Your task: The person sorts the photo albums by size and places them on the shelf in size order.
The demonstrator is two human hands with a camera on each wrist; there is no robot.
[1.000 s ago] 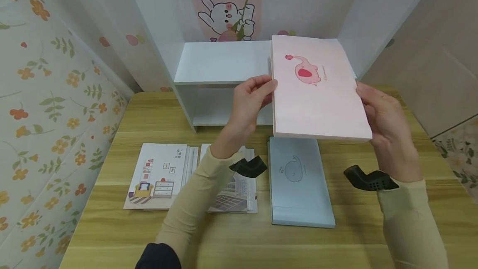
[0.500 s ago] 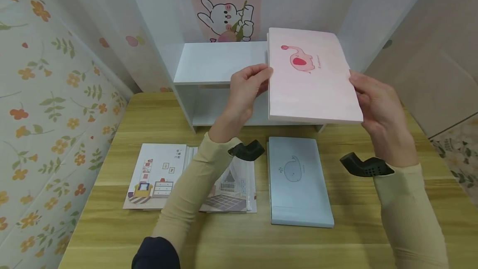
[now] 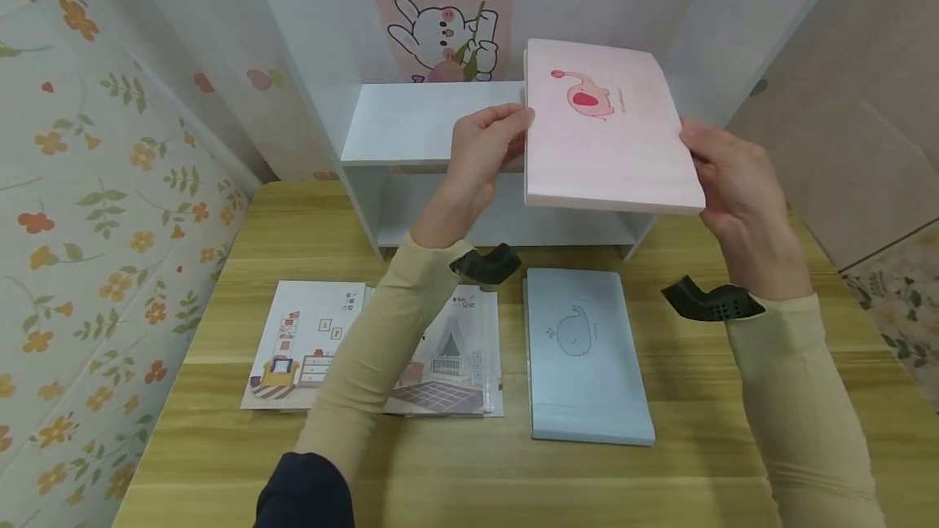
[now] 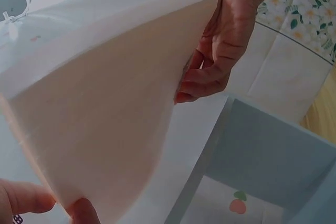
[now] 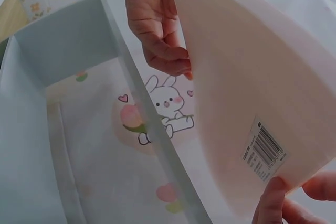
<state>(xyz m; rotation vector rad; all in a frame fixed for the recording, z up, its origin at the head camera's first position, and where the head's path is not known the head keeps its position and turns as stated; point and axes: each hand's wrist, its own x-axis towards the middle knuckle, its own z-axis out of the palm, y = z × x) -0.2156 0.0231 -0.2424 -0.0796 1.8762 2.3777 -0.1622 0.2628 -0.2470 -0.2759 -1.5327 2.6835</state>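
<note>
A thick pink notebook with an elephant drawing hangs in the air before the white shelf, hiding part of its upper board. My left hand pinches its left edge between thumb and fingers. On the opposite edge, my right hand grips it with the thumb on top. From below, the right wrist view shows a barcode sticker on the notebook's bowed back cover. Lying on the table below the pink one is a light blue notebook with a whale drawing.
Two piles of white illustrated notebooks lie left of the blue one: the outer pile and the inner pile, both partly under my left forearm. The shelf's tall side panels flank its upper board. A floral curtain borders the wooden table.
Both hands have carried the pink notebook away from me and slightly left, toward the shelf. More of the shelf's lower level now shows. The notebooks on the table have stayed put.
</note>
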